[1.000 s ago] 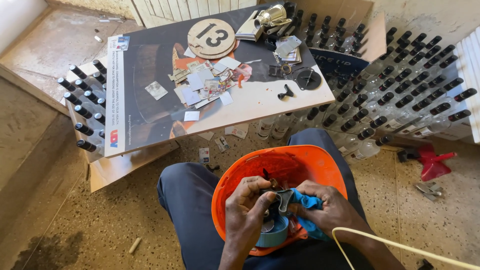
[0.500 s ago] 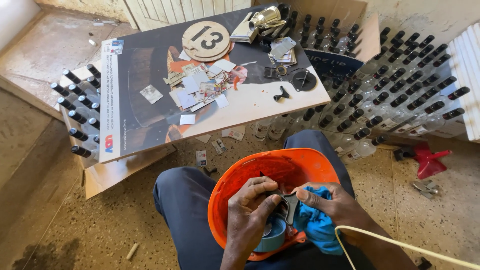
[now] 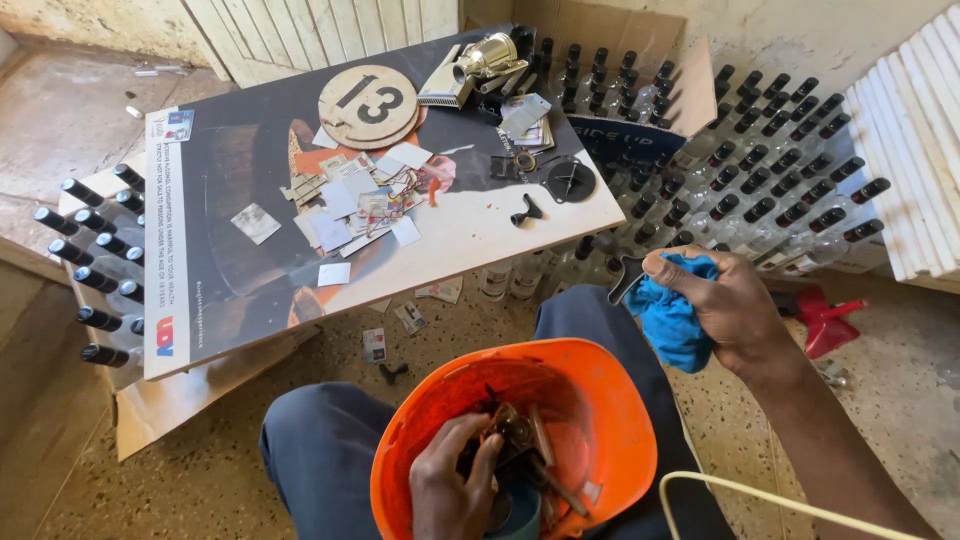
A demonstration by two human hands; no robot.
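Note:
An orange hard hat (image 3: 590, 410) lies upside down on my lap, holding several small metal parts and a blue tape roll (image 3: 520, 505). My left hand (image 3: 450, 480) reaches into the hat with its fingers closed on a small dark metal part (image 3: 512, 432). My right hand (image 3: 725, 305) is raised to the right of the hat, above my knee. It grips a blue cloth (image 3: 668, 318) together with a small dark metal piece (image 3: 628, 277) that sticks out to the left.
A board (image 3: 470, 225) strewn with paper scraps, a round numbered wooden disc (image 3: 368, 105), a brass fitting (image 3: 487, 58) and small black parts lies ahead over boxes of black-capped bottles (image 3: 760, 190). A red tool (image 3: 822, 315) lies on the floor right. A pale cable (image 3: 780, 490) crosses bottom right.
My right hand has lifted out of the hat up and to the right, carrying the blue cloth and the dark piece. My left hand stays inside the hat.

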